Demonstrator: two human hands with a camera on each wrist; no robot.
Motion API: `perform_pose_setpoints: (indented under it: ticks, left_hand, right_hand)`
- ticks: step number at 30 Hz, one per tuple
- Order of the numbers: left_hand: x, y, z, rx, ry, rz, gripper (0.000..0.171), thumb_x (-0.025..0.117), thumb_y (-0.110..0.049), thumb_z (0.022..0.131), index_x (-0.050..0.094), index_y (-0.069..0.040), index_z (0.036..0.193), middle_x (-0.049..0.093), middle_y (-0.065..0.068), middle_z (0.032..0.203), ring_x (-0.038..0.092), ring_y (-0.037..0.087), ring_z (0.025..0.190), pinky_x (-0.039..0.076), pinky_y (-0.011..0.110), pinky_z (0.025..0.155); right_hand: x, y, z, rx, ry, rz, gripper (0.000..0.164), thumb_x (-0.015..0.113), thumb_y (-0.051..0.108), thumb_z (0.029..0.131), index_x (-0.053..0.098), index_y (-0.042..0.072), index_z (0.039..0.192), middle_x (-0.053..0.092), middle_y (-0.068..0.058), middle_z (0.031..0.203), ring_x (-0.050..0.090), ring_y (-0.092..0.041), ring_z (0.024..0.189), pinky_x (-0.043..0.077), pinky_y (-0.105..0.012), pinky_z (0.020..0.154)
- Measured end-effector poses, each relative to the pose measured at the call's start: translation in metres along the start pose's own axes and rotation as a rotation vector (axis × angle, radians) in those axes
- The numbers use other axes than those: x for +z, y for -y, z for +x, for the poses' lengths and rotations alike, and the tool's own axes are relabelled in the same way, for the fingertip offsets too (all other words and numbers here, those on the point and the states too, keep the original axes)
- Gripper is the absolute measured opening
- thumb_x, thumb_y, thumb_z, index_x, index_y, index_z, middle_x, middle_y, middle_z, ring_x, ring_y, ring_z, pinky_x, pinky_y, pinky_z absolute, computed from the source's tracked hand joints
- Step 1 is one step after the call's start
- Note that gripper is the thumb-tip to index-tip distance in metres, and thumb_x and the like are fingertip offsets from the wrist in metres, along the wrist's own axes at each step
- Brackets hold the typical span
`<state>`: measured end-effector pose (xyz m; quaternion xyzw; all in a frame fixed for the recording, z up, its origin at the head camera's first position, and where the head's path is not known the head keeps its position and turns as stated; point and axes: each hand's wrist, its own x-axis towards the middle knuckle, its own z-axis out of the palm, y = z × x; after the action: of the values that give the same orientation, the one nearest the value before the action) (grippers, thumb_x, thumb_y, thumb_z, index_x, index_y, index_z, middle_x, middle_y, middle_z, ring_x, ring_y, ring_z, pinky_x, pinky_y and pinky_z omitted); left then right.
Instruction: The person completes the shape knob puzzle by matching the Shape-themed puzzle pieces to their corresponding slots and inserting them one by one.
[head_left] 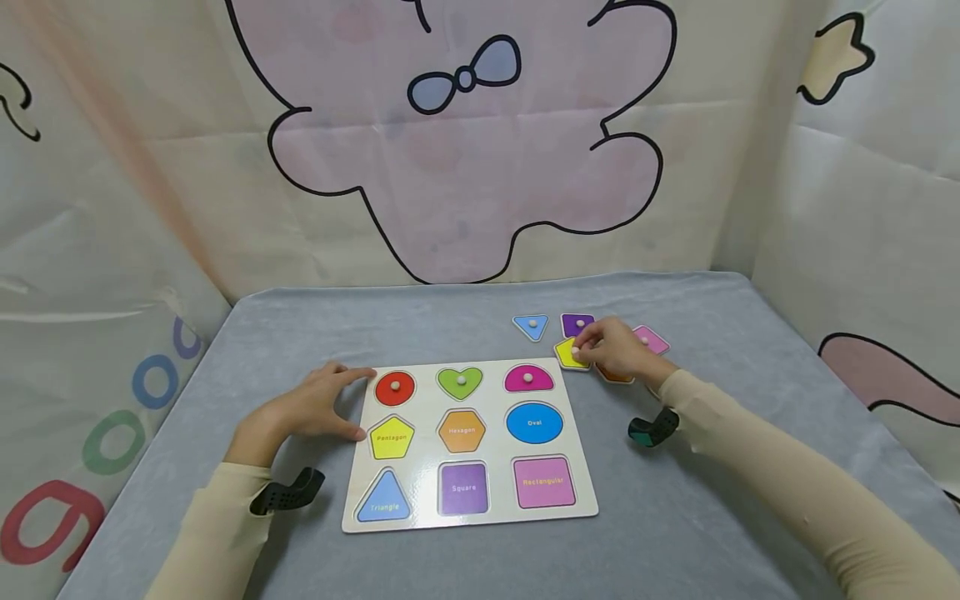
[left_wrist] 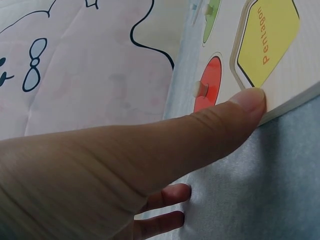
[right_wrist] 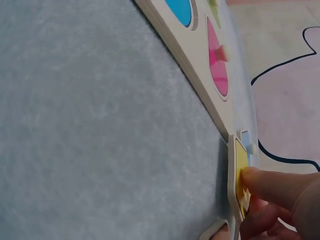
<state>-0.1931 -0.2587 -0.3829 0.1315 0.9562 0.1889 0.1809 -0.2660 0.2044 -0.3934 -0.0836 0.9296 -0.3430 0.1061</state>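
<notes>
A white wooden shape puzzle board (head_left: pixel 427 493) lies on the table. A red circle (head_left: pixel 395 388), a green heart (head_left: pixel 460 383) and a magenta half circle (head_left: pixel 528 378), all knobbed, sit in its top row. The lower recesses show printed shapes with names. My left hand (head_left: pixel 311 407) rests at the board's left side, thumb (left_wrist: pixel 250 100) on the edge beside the Pentagon recess and fingers spread toward the top corner. By the upper right corner, my right hand (head_left: pixel 618 346) pinches a yellow pentagon piece (head_left: pixel 567 353); in the right wrist view this piece (right_wrist: pixel 241 165) stands tilted against the board's corner.
Loose knobbed pieces lie beyond the board: a blue triangle (head_left: pixel 532 326), a purple square (head_left: pixel 576 323), a pink piece (head_left: pixel 652 339) and an orange piece (head_left: pixel 615 377) partly under the right hand. A grey cloth (head_left: pixel 675 517) covers the table; printed curtains (head_left: pixel 465 167) hang around it.
</notes>
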Motion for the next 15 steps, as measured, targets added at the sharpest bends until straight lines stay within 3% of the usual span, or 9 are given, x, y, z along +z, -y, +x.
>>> perform_pose_setpoints:
  ticks: [15]
  left_hand:
    - [-0.017, 0.008, 0.007, 0.006, 0.049, -0.009, 0.097, 0.092, -0.042, 0.070, 0.046, -0.017, 0.152, 0.043, 0.025, 0.146, 0.042, 0.042, 0.128, 0.045, 0.068, 0.103]
  right_hand:
    - [-0.005, 0.028, 0.000, 0.005, -0.005, 0.048, 0.017, 0.073, 0.013, 0.093, 0.073, -0.001, 0.104, 0.059, -0.007, 0.089, 0.051, -0.024, 0.094, 0.046, -0.024, 0.073]
